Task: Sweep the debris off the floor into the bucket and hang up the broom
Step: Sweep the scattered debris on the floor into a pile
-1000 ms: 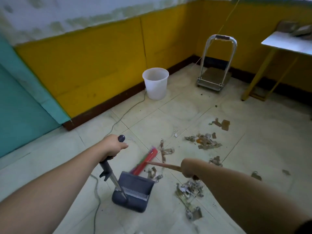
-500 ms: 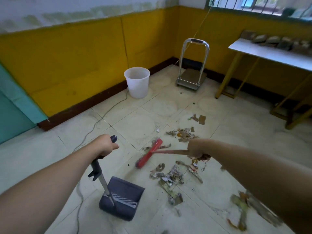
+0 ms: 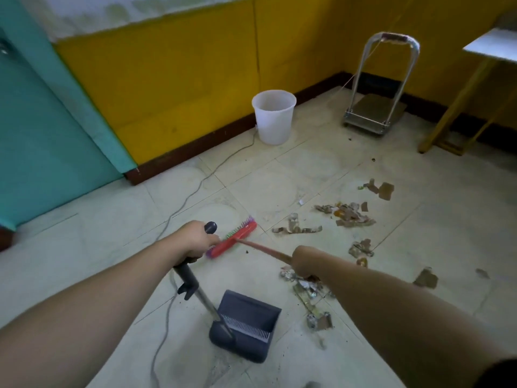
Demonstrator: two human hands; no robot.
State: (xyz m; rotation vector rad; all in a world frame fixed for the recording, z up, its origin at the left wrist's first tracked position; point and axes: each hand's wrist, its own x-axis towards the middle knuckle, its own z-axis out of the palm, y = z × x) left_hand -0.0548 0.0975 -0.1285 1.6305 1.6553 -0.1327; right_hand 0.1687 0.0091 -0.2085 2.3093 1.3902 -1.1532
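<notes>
Left hand (image 3: 195, 242) fingers wrap dark long-handled plastic dustpan (image 3: 246, 326); right hand (image 3: 303, 261) fingers grip red-headed wooden broom (image 3: 233, 239). Risk: scattered paper debris (image 3: 347, 214) far from pan, sweep may scatter it.

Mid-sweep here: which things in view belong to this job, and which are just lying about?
Job: broom, gripped by the right hand; dustpan, its handle held by the left hand; bucket; debris.
Lying about: trolley; table.

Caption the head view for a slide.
Left hand grips the dustpan, right hand the broom; debris litters the floor, bucket stands beyond.
</notes>
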